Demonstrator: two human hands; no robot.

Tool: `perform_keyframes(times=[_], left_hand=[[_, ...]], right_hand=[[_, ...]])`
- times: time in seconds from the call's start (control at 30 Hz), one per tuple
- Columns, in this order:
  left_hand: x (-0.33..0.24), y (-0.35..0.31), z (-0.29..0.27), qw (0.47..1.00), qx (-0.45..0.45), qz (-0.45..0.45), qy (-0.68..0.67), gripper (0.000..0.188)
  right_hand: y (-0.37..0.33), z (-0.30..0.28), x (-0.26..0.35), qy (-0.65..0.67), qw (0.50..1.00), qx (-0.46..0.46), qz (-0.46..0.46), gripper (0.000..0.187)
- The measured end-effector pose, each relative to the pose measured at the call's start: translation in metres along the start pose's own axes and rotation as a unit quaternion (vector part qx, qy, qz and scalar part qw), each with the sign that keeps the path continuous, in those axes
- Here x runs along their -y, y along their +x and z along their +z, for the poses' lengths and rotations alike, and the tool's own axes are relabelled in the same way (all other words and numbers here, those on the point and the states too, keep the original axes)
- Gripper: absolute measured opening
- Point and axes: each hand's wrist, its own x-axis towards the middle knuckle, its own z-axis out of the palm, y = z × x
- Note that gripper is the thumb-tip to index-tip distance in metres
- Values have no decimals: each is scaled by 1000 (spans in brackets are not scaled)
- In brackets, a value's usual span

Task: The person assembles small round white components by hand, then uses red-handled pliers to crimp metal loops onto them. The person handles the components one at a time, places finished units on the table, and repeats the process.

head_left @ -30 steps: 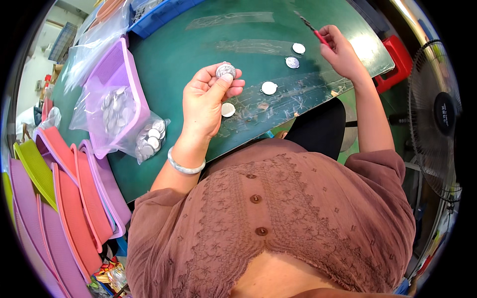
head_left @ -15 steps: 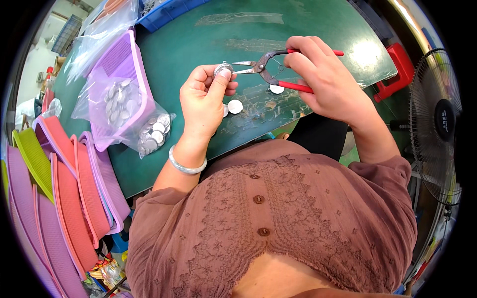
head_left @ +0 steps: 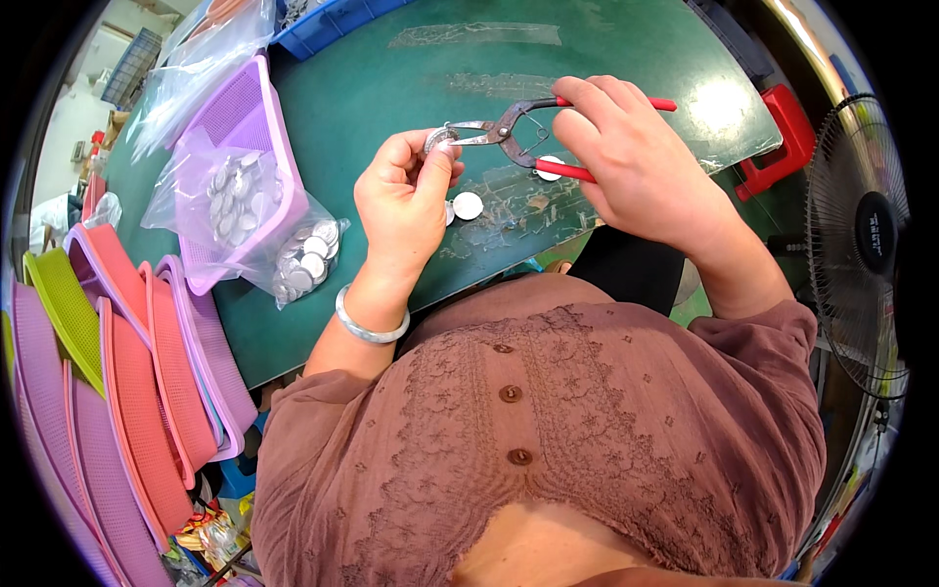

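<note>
Between the thumb and fingers of my left hand point(head_left: 406, 191) is a round silver metal disc point(head_left: 437, 140), like a medallion, with a small loop at its rim. My right hand point(head_left: 631, 161) grips red-handled pliers point(head_left: 504, 132) whose slim jaws point left and meet the disc near my left thumb. Whether the jaws clamp the loop or just touch the rim, I cannot tell. Two pale round discs point(head_left: 468, 205) lie on the green table just right of my left wrist, one partly hidden. Another white disc point(head_left: 550, 168) sits under the lower plier handle.
To the left, a purple plastic basket point(head_left: 284, 186) holds a clear bag of silver discs point(head_left: 235, 201); more bagged discs point(head_left: 308, 259) lie beside it. Stacked colourful baskets point(head_left: 137, 391) stand lower left. A blue crate point(head_left: 333, 24) is at the back, a fan point(head_left: 873, 235) at right.
The pliers have shifted slightly left toward the disc, and their jaws and handles have drawn closer together. My left hand stays nearly in place.
</note>
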Motion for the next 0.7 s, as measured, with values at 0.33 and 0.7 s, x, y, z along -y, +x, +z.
perform_keyframes(times=[0.33, 0.7], left_hand=[[11, 1, -1, 980, -22, 125, 153, 9], [15, 3, -1, 958, -46, 205, 195, 7]], right_hand=[[1, 0, 15, -72, 995, 70, 16, 10], [2, -3, 21, 77, 980, 182, 18, 12]])
